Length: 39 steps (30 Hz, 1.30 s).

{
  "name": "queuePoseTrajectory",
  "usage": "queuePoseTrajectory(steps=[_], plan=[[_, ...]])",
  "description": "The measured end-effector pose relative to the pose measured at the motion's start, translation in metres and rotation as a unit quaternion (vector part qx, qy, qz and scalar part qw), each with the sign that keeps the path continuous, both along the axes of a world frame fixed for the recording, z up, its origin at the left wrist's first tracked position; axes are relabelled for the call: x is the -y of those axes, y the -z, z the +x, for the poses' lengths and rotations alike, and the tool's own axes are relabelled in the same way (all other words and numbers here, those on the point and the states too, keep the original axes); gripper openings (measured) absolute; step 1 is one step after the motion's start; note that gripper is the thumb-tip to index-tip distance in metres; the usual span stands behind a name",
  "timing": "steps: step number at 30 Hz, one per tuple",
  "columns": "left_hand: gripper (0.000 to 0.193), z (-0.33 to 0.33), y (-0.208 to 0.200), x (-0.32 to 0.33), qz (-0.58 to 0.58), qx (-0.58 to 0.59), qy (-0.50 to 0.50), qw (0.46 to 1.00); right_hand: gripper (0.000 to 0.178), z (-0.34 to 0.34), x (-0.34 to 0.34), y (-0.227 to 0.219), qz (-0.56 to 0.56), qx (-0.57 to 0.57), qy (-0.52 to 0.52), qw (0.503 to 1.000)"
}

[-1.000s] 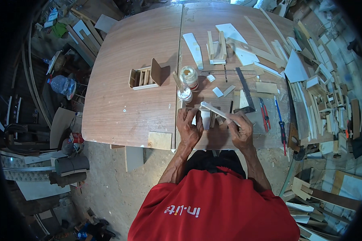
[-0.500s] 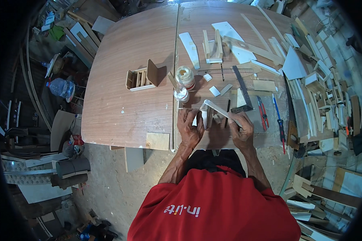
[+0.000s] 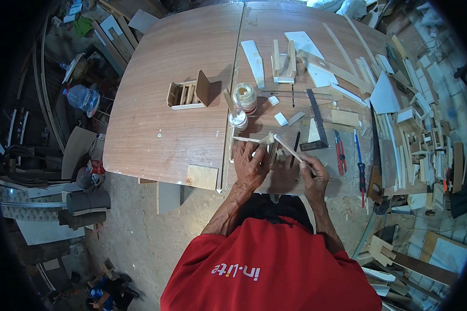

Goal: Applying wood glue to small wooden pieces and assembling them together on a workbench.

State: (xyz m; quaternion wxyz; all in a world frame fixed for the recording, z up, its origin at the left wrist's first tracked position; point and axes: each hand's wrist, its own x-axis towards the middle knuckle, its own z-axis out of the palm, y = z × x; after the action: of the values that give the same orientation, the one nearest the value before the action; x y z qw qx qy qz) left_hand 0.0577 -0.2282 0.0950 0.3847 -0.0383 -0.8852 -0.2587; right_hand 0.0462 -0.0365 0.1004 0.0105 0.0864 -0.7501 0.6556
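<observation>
My left hand [image 3: 250, 165] presses flat on the small wooden frame [image 3: 254, 141] at the near edge of the table [image 3: 155, 114], fingers closed over its thin slats. The frame looks light and easily cracked, so I judge it best held along its outer rails, not mid-slat. My right hand [image 3: 314, 176] pinches a thin wooden stick [image 3: 290, 149], tip resting at the frame. The stick looks stiff but snappable; I grip it near its lower end.
</observation>
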Motion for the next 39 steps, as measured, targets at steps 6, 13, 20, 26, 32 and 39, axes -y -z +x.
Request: queuePoseTrajectory(steps=[6,13,20,26,32,39], plan=[[0.029,0.0,0.002,-0.003,0.042,0.027,-0.018,0.999,0.017,-0.003,-0.006,-0.003,0.0,-0.017,-0.033,0.999],[0.013,0.0,0.001,-0.015,0.242,0.052,0.007,0.969,0.018,-0.014,-0.004,0.001,0.034,-0.034,0.037,0.998],[0.007,-0.001,-0.004,-0.01,0.821,0.216,0.175,0.498,0.022,-0.013,-0.017,0.009,-0.097,0.099,-0.018,0.99],[0.013,-0.002,-0.014,-0.018,0.852,0.239,0.181,0.429,0.024,-0.014,-0.01,0.02,-0.087,0.059,-0.044,0.993],[0.013,0.0,-0.007,-0.017,0.853,0.237,0.172,0.431,0.021,-0.014,-0.021,0.012,-0.022,0.034,-0.04,0.998],[0.013,-0.004,-0.002,-0.016,0.855,0.226,0.174,0.433,0.019,-0.022,-0.027,0.0,-0.014,0.006,-0.056,0.998]])
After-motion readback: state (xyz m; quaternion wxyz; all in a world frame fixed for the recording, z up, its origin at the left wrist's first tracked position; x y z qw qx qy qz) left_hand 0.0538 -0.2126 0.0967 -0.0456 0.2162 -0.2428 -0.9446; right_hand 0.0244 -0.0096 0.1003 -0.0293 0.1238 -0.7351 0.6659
